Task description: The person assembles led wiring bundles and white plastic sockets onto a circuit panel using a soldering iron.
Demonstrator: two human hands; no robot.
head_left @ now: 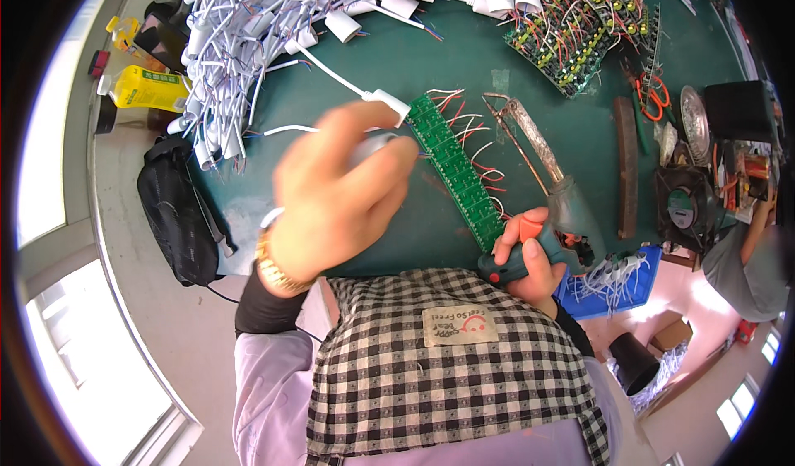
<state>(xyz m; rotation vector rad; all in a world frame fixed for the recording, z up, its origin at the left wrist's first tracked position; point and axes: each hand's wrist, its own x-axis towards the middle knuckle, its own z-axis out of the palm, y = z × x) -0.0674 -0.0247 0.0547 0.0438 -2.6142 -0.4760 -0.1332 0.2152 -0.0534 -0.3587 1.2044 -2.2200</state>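
a green table carried everything. along its far edge lay a big heap of white cables and plugs, reaching toward the far left corner, and a cluster of green circuit boards with coloured wires sat toward the far right. a black bag hung off the table's left edge. near the middle, running toward the near edge, lay a long green circuit board strip with red and white wires on its right side. the left hand, blurred, was closed around a pale rounded piece at the strip's far end, just beside a white plug on a cable. the right hand at the near edge gripped the teal and orange handle of a soldering gun, whose metal tip pointed away toward the far edge, just right of the strip. a small black fan stood by the right edge, and orange-handled pliers lay beyond it.
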